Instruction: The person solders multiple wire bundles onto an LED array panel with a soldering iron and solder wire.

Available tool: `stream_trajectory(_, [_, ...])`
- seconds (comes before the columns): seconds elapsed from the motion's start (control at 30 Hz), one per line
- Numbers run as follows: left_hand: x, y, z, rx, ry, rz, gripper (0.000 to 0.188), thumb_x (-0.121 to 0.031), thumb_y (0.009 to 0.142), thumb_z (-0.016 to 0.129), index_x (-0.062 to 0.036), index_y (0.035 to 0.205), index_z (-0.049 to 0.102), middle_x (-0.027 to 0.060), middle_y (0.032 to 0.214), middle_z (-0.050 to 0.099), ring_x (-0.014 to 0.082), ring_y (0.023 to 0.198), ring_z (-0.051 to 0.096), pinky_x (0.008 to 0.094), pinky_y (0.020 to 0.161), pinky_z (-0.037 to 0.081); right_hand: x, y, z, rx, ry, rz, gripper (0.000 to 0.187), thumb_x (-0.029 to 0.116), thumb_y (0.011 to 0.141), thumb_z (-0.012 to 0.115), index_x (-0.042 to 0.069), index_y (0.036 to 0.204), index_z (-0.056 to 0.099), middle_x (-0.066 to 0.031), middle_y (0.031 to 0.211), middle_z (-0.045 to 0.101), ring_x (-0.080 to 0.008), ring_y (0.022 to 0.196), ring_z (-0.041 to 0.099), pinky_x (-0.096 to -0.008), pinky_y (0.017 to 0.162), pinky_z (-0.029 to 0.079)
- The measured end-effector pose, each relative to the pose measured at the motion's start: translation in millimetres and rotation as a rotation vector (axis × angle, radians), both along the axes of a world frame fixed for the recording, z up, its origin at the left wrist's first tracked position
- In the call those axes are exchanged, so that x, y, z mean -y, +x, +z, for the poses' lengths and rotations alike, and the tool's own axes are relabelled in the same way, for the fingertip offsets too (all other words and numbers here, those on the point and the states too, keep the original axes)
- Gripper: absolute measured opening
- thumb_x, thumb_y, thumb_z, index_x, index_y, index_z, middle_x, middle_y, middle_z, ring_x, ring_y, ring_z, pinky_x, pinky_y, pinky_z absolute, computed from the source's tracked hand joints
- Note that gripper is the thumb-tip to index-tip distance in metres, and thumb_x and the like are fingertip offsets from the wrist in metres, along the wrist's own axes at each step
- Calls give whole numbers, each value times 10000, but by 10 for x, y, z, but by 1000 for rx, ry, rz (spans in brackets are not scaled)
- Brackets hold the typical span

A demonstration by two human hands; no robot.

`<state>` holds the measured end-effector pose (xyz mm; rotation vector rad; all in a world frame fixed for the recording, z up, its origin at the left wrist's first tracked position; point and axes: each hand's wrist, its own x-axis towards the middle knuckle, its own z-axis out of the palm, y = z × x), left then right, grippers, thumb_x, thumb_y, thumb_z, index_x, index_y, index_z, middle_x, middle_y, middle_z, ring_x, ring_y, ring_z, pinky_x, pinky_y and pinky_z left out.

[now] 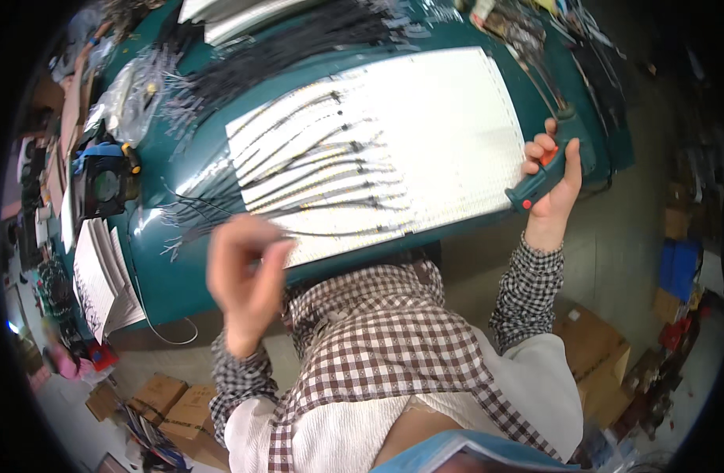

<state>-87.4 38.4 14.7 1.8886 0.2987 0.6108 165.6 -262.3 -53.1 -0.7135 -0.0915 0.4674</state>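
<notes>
My right hand (565,177) is wrapped round the handle of a green pistol-grip tool (545,185) with an orange trigger and a red button at its base. The tool is held over the right edge of a white board (456,118), its front end pointing away from me. My left hand (248,276) is smeared by motion at the board's near left corner. Its fingers look bent, but whether they hold anything is not visible. Several thin cables with dark sleeves (323,189) lie side by side across the left half of the board. The nearest cable (346,233) runs close to my left hand.
A thick bundle of black cables (283,59) lies along the far side of the green table (173,276). At the left are a small black device (106,181), clear plastic bags (133,94) and stacked paper (102,276). Cardboard boxes (177,402) stand on the floor.
</notes>
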Motion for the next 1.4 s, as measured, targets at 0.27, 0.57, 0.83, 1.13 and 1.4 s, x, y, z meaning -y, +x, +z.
stream_trajectory(0.27, [-922,338,1719,195,933,500,173,50,876,610,42,1048,592,92,960,645,124,860,628,201,749,496,173,388,-307,-145,351,106,439,338,929,592,51,1246,491,-29,913,534,-140,855,526,-267,648,518])
stream_trajectory(0.57, [-1181,2526,40,68,774,-74,233,-186,830,686,-67,1005,591,94,964,641,291,857,628,344,709,509,95,422,-341,-228,629,205,429,311,929,601,59,1249,464,-39,939,544,-145,875,518,-291,708,514])
stream_trajectory(0.83, [-1234,1101,-435,-382,510,74,355,-213,865,656,-14,1146,568,155,1058,618,287,990,604,354,853,467,177,478,-388,-249,569,187,436,284,908,636,61,1241,462,-20,922,511,-126,857,481,-284,709,484])
stream_trajectory(1.13, [-1336,-75,-400,-662,273,15,635,-255,733,764,-29,1269,511,112,981,584,237,947,554,341,853,431,140,506,-395,-257,593,235,441,256,890,661,48,1226,466,-16,932,517,-118,881,491,-275,731,481])
stream_trajectory(1.4, [-1279,-64,-249,-686,578,-304,857,-112,577,782,-38,1342,404,168,1071,562,355,1006,547,414,851,430,202,483,-395,-235,553,176,431,268,890,656,48,1213,474,-11,931,520,-116,892,506,-278,724,492])
